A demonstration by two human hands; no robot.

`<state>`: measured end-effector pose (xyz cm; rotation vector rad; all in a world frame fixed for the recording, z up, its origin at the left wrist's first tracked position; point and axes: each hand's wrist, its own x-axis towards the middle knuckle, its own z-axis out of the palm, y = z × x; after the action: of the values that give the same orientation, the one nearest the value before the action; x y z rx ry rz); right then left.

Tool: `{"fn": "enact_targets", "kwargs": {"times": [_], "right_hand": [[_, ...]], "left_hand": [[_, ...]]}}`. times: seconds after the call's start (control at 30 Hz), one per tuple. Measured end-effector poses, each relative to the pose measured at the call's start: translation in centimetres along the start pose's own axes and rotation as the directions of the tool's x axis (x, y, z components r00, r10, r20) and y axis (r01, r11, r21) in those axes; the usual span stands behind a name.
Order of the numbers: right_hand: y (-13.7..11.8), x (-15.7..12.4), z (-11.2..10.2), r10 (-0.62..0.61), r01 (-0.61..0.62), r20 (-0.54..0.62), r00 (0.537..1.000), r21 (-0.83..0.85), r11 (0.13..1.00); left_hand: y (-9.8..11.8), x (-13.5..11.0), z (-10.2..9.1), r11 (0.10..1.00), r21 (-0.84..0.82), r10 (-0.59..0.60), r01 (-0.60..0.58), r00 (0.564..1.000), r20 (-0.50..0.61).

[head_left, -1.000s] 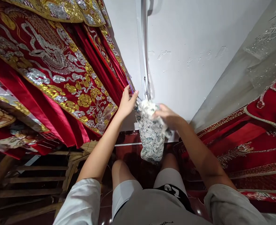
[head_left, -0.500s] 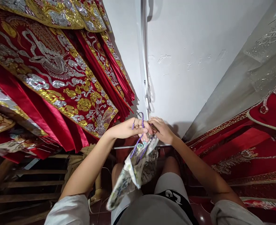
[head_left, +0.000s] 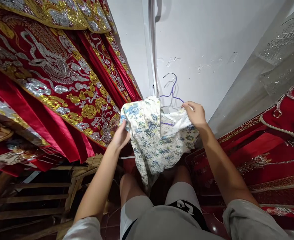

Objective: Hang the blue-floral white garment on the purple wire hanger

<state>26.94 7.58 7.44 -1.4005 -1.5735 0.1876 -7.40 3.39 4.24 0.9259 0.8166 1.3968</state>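
The hanger [head_left: 172, 92] is already inserted at the neckline of the floral shirt [head_left: 149, 136], which is gripped at its upper edges by the left hand [head_left: 121, 136] and right hand [head_left: 196, 115], while the shoulders (apparently) are left unlevelled and the hook [head_left: 176, 80] unhung.

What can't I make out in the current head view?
All in the head view:
Hanger, left end: hidden behind the garment.
Left hand, most fingers: hidden behind the garment.
Gold drape, upper part: cut off by the top edge.
Wooden slats, what lies beneath: lost in shadow.
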Motion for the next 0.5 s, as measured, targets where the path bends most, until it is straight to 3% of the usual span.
{"fn": "enact_targets", "kwargs": {"times": [0.1, 0.17, 0.27, 0.37, 0.43, 0.5], "right_hand": [[-1.7, 0.2, 1.6, -0.050, 0.049, 0.097, 0.994, 0.005, 0.999], [-2.7, -0.7, 2.5, -0.058, 0.058, 0.117, 0.991, 0.002, 0.998], [-3.1, -3.3, 3.4, -0.120, 0.120, -0.030, 0.992, 0.001, 0.993], [-2.2, -7.2, 4.7, -0.182, 0.197, -0.234, 0.955, 0.043, 0.979], [-1.3, -10.7, 6.3, -0.058, 0.112, -0.290, 0.955, 0.171, 0.979], [-0.4, -14.4, 8.5, 0.211, -0.147, -0.150, 0.966, 0.354, 0.924]], "left_hand": [[-3.6, -0.8, -0.9, 0.993, 0.061, 0.107, -0.097, 0.977, -0.185], [-6.0, -1.5, -1.6, 0.989, 0.112, 0.122, -0.097, 0.961, -0.247], [-9.7, -2.8, -2.9, 0.972, 0.232, 0.021, 0.036, 0.971, -0.239], [-13.3, -4.0, -4.1, 0.933, 0.326, -0.087, 0.152, 0.975, -0.205], [-15.1, -4.6, -4.3, 0.942, 0.281, -0.119, 0.183, 0.966, -0.230], [-16.3, -5.0, -4.2, 0.964, 0.184, -0.133, 0.193, 0.946, -0.297]]}}
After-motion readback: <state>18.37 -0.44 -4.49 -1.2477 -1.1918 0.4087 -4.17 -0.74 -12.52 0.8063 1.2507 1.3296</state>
